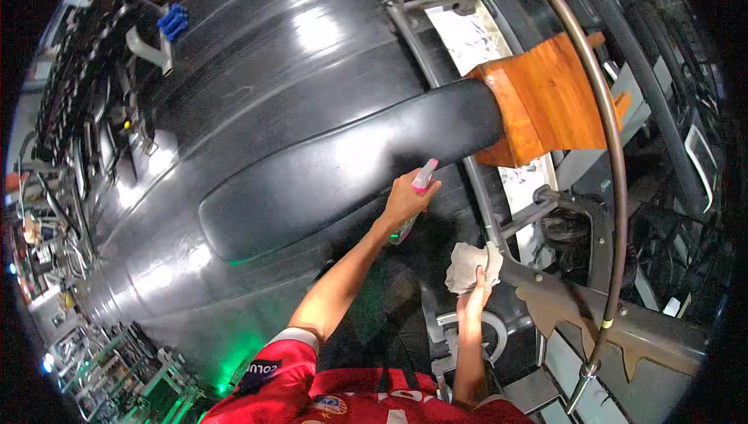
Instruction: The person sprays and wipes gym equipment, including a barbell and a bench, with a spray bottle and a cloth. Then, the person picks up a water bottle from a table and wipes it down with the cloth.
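Observation:
My left hand (407,200) is closed around a spray bottle (425,176) with a pink and white top, held beside the near edge of a long black padded seat (312,175). To the right, my right hand (477,298) grips a crumpled pale cloth (472,267), below a grey metal bar. The seat's right end meets an orange-brown wooden block (545,101). Neither the bottle nor the cloth visibly touches the seat.
A brown metal tube (612,144) curves down the right side, near a grey frame (576,295). Metal parts (117,369) crowd the left. A blue object (173,22) lies at upper left on the black surface (257,58).

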Motion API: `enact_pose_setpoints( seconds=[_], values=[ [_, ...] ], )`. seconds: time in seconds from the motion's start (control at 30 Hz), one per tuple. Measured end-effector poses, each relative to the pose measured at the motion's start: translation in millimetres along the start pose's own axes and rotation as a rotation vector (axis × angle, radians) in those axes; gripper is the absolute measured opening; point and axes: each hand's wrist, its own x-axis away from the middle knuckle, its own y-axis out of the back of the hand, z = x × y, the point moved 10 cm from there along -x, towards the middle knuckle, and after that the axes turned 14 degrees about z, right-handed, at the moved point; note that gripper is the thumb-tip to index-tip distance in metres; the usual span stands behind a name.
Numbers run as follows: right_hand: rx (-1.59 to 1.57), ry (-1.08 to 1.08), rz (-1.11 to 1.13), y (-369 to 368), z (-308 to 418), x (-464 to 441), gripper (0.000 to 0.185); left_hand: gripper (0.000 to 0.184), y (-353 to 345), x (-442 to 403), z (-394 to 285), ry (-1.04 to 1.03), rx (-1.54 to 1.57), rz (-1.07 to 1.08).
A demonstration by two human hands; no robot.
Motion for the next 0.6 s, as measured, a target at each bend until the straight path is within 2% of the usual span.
enact_pose_setpoints(
  seconds=[0.07, 0.13, 0.2, 0.3, 0.33, 0.37, 0.4, 0.43, 0.47, 0.53, 0.57, 0.6],
  values=[
    [-0.036, -0.044, -0.001, 36.4, -11.1, -26.6, 0.054, 0.029, -16.8, -17.9, -0.8, 0.152, 0.003, 0.052],
    [-0.013, -0.026, 0.000, 25.0, 14.4, -47.4, 0.055, 0.027, -25.9, -34.8, -0.5, 0.111, -0.021, 0.042],
    [0.067, -0.004, 0.073, -3.9, 37.5, -73.7, 0.055, 0.025, -22.7, -44.8, -12.3, -0.035, -0.224, -0.060],
    [0.186, -0.005, 0.077, 17.1, 26.3, -154.3, 0.057, 0.025, -27.0, -54.3, -1.5, -0.009, -0.180, -0.035],
    [0.322, 0.050, 0.167, -6.2, 44.1, -179.9, 0.065, 0.027, -27.6, -57.6, 5.9, 0.017, -0.147, -0.020],
    [0.444, -0.036, 0.091, 0.5, 44.4, -211.8, 0.073, 0.027, -24.8, -60.5, 6.4, -0.044, -0.171, -0.055],
    [0.597, 0.081, 0.160, -6.6, 57.3, -250.4, 0.078, 0.027, -23.0, -66.6, 11.7, -0.048, -0.169, -0.043],
    [0.582, 0.105, 0.125, -0.3, 60.7, -288.0, 0.068, 0.025, -23.0, -69.6, 19.6, -0.007, -0.215, -0.022],
    [0.625, 0.207, 0.213, -29.7, 83.0, -312.3, 0.060, 0.023, -20.5, -73.0, 25.7, 0.031, -0.261, -0.009],
    [0.771, 0.253, 0.023, -45.1, 106.9, -356.4, 0.049, 0.023, -11.0, -69.5, 20.8, 0.029, -0.224, 0.012],
    [0.639, 0.002, -0.086, -36.5, 88.5, -386.5, 0.049, 0.023, -5.8, -67.9, 21.1, 0.022, -0.195, 0.028],
    [0.811, 0.245, -0.098, -20.4, 89.1, -435.1, 0.049, 0.023, 0.2, -64.5, 27.9, 0.027, -0.190, 0.034]
  ],
)
